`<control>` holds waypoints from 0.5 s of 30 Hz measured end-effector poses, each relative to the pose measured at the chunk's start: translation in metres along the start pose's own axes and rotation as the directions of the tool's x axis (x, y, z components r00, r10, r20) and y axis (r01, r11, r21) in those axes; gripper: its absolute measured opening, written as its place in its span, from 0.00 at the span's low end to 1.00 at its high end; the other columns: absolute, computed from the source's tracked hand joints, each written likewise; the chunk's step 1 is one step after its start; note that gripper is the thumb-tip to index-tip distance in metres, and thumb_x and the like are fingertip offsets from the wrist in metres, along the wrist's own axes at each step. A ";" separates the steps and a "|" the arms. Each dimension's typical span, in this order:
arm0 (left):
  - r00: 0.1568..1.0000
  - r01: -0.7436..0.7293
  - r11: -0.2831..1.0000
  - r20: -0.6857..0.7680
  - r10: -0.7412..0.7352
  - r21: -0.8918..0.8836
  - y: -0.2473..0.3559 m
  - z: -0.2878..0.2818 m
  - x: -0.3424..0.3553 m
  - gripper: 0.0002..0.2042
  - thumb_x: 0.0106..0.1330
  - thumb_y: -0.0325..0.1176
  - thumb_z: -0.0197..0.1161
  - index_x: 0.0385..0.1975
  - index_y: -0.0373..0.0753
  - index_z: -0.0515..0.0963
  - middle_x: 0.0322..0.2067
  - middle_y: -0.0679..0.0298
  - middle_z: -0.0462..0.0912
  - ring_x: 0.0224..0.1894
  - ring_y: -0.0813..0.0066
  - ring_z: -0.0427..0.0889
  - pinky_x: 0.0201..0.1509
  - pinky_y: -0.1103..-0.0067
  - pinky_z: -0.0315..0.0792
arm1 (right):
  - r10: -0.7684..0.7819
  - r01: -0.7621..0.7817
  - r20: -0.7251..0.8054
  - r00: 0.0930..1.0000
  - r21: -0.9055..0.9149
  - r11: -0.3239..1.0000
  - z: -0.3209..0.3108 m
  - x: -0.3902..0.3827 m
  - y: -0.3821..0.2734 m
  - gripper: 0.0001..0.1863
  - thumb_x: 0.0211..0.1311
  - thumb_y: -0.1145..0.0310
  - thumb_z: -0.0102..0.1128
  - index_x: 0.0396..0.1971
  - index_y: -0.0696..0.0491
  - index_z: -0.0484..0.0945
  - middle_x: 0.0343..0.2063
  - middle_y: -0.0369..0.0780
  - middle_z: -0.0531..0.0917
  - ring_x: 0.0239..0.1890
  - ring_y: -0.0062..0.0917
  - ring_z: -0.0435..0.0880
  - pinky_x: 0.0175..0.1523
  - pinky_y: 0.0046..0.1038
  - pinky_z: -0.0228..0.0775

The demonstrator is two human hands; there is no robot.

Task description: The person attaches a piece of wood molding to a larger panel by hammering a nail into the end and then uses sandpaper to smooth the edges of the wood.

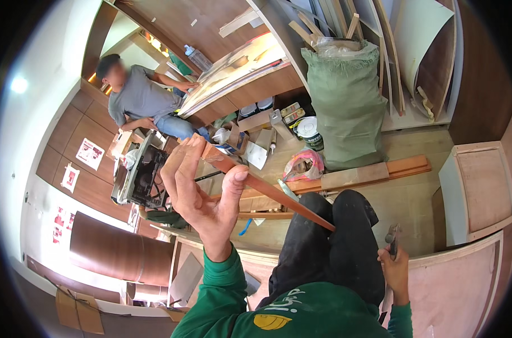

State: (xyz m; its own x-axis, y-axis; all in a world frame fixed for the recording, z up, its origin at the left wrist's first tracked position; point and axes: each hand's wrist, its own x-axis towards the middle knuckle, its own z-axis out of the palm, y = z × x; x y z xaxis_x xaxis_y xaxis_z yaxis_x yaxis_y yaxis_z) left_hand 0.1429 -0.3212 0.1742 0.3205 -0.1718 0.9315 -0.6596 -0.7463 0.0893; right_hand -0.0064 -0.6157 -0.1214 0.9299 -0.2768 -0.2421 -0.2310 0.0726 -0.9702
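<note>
Gripping one end of a brown wooden strip [273,194] between thumb and fingers of the left hand [202,197], raised in front of the body, to the left of the knees [351,211]. Runs, along its long axis, from that pinch down and to the right, ending between the knees in view; cannot tell whether touching them or just above. Lies up and left of the right hand [395,267], hence nearer the left; well apart from the hammer [391,239]. Left pose: bent up at the wrist, fingers upward, thumb across the strip. Right pose: closed around the hammer's handle, lowered beside the right leg, metal head uppermost. Beyond the knees: long boards [405,167] on the floor [413,197].
</note>
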 end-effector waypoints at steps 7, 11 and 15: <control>0.998 0.053 0.995 -0.023 -0.055 -0.079 -0.007 0.000 -0.007 0.33 0.58 0.43 0.81 0.61 0.34 0.77 0.57 0.54 0.75 0.62 0.59 0.72 0.66 0.68 0.68 | -0.091 0.091 -0.020 0.996 -0.008 0.996 0.001 0.034 -0.010 0.12 0.68 0.66 0.70 0.35 0.57 0.76 0.22 0.32 0.77 0.23 0.14 0.74 0.28 0.21 0.65; 0.996 0.091 0.995 -0.026 -0.090 0.047 -0.019 -0.006 -0.015 0.30 0.66 0.43 0.75 0.65 0.37 0.73 0.65 0.53 0.63 0.65 0.56 0.72 0.67 0.64 0.71 | -0.090 0.090 0.030 0.996 -0.003 0.996 0.015 0.045 -0.021 0.12 0.68 0.66 0.70 0.36 0.57 0.77 0.23 0.32 0.78 0.24 0.14 0.76 0.31 0.20 0.69; 0.967 0.217 0.948 -0.082 -0.241 -0.232 -0.042 -0.008 -0.027 0.29 0.74 0.41 0.66 0.69 0.35 0.66 0.67 0.54 0.61 0.70 0.48 0.71 0.63 0.58 0.81 | 0.010 -0.018 0.179 0.984 0.044 0.999 0.031 0.049 -0.032 0.12 0.68 0.67 0.70 0.36 0.58 0.77 0.24 0.33 0.78 0.26 0.15 0.77 0.34 0.20 0.72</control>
State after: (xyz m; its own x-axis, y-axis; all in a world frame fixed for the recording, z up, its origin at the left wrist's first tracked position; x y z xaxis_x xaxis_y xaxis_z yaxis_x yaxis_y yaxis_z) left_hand 0.1565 -0.2800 0.1480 0.4133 0.0668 0.9081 -0.7139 -0.5954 0.3687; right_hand 0.0557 -0.6019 -0.1024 0.9639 -0.0997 -0.2468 -0.2347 0.1193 -0.9647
